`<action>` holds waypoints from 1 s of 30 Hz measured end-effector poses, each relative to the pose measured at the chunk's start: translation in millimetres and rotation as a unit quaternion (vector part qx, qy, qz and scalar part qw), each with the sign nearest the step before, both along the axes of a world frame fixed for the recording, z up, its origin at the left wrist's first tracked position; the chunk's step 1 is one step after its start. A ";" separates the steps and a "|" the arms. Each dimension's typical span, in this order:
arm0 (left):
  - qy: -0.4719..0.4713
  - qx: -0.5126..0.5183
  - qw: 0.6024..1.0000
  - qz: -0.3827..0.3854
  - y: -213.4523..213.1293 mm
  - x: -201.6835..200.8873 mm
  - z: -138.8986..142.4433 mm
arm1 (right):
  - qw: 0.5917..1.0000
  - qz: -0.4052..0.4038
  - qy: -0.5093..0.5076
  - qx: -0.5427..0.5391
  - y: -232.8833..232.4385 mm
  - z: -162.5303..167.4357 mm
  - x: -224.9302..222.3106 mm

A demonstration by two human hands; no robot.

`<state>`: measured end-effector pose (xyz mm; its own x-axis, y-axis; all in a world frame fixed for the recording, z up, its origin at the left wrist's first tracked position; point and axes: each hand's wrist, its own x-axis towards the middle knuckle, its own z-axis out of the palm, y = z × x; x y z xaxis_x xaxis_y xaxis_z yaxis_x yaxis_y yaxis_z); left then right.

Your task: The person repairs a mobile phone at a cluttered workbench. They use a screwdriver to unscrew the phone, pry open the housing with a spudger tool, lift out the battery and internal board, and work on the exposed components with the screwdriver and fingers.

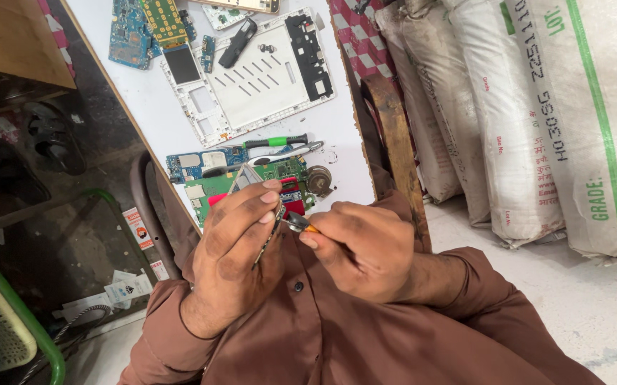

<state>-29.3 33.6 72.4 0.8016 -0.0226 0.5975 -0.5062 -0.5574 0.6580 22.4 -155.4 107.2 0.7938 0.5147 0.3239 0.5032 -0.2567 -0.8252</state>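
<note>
Two bare hands met close above the person's brown shirt, at the near edge of the white worktable. The left hand was closed around a thin circuit board, held edge-on to the camera between thumb and fingertips, so its face could not be read. The right hand was curled around a small tool with an orange handle, its tip touching the board's edge; whether it was a screwdriver or a pick could not be told.

Just beyond the hands, on the table, lay a green circuit board, a blue circuit board, a green-handled screwdriver, metal tweezers and a round metal part. Farther back sat a white tablet frame with loose screws on it.

Risk, as judged from this view: the board was gripped only by its edges and unsupported over the lap, so a slip of the tool tip could gouge a trace or prick the left thumb. Too much prying force could flex or crack the thin board. Any small part freed there would likely fall into the shirt folds or to the floor rather than onto the table.
</note>
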 end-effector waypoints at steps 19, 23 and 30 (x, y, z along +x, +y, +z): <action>0.020 -0.079 0.995 0.064 -20.7 6.3 -7.9 | 0.993 0.010 -0.112 -0.041 -5.8 -4.4 14.5; 0.027 -0.079 0.993 0.077 -21.9 5.1 -4.2 | 0.961 0.032 -0.255 -0.096 -11.2 -0.7 25.4; 0.026 -0.079 0.992 0.096 -24.3 5.7 0.4 | 0.940 0.053 -0.310 -0.131 -10.4 6.4 27.4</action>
<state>-23.6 9.3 72.8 0.8117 0.2244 0.5392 -0.3641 -0.5273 0.7677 49.7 -165.9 113.6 0.4340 0.7064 0.5592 0.9008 -0.3319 -0.2799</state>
